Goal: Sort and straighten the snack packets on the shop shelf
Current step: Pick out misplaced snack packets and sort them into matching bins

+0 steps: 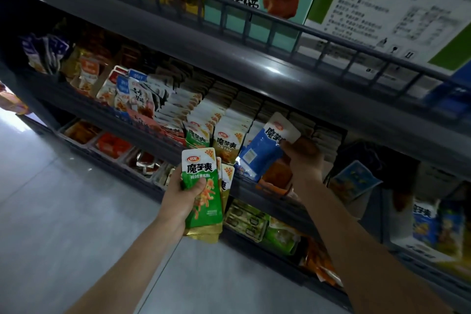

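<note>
Snack packets mid-sort, both hands loaded at the shelf front.
Left hand [182, 195] grips a green packet [204, 187] fanned over gold ones, likely pulled strays; right hand [304, 158] pinches a blue packet [267, 146] tilted against the standing rows [229, 120], apparently seeking its slot.

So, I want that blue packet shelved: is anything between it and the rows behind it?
Nothing visible. The right hand holds the blue packet just in front of the upright rows; what lies directly behind the packet is hidden.
</note>
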Tool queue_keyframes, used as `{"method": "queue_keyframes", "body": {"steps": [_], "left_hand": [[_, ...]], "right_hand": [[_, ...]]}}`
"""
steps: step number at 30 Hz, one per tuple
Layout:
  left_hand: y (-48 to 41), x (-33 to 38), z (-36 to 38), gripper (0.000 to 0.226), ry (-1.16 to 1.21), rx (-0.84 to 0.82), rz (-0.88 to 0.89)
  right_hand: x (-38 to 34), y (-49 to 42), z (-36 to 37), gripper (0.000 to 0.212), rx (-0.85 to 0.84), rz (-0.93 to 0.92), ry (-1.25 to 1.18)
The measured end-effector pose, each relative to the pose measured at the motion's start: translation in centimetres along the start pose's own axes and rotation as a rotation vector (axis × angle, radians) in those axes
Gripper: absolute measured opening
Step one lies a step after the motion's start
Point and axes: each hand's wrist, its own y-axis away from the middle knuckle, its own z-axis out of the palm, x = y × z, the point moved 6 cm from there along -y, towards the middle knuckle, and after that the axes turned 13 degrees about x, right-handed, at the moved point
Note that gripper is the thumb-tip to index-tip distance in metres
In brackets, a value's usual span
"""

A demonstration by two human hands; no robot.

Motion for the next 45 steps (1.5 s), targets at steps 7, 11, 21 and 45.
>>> {"method": "queue_keyframes", "body": {"steps": [7, 11, 21, 45], "left_hand": [[0.5, -0.5, 0.4, 0.04, -0.022, -0.006, 0.0], [0.6, -0.5, 0.5, 0.037, -0.045, -0.01, -0.006], [0.9, -1.0, 1.0, 0.041, -0.081, -0.025, 0.004], [1.1, -0.3, 1.6, 0.057, -0.082, -0.172, 0.034]], "right_hand": [[0.2, 0.2, 0.2, 0.024, -0.043, -0.187, 0.126], [-0.7, 0.7, 0.9, 0.023, -0.047, -0.395, 0.355], [-1.0, -0.4, 0.3, 0.011, -0.024, -0.46, 0.571], [2.9, 7.0, 2.4, 0.043, -0.381, -0.281, 0.504]]}}
